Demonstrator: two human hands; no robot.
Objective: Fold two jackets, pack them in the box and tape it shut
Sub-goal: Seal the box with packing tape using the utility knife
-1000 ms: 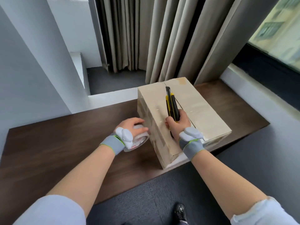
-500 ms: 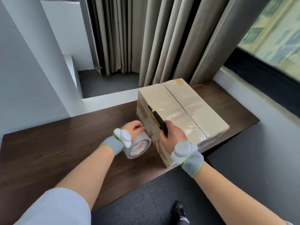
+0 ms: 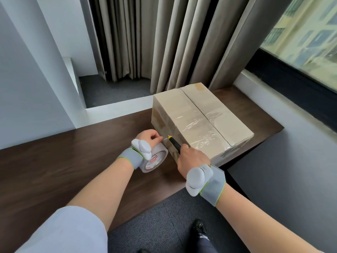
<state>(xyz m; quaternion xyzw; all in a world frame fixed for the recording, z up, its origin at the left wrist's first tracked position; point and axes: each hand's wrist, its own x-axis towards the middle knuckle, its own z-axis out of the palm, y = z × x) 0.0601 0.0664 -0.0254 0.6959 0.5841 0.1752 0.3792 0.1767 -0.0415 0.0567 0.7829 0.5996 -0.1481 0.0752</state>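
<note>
Head view: closed, taped box, contents hidden; left grip holds tape roll, right grip curls round knife.

One box, one tape roll, one knife; left hand, right hand: two.

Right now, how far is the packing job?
Done: the box is closed, with clear tape across its top. In hand: the left hand holds the roll beside the box; the right hand holds the knife, blade near the roll. Left, probably: cutting the tape and pressing the end down.
</note>
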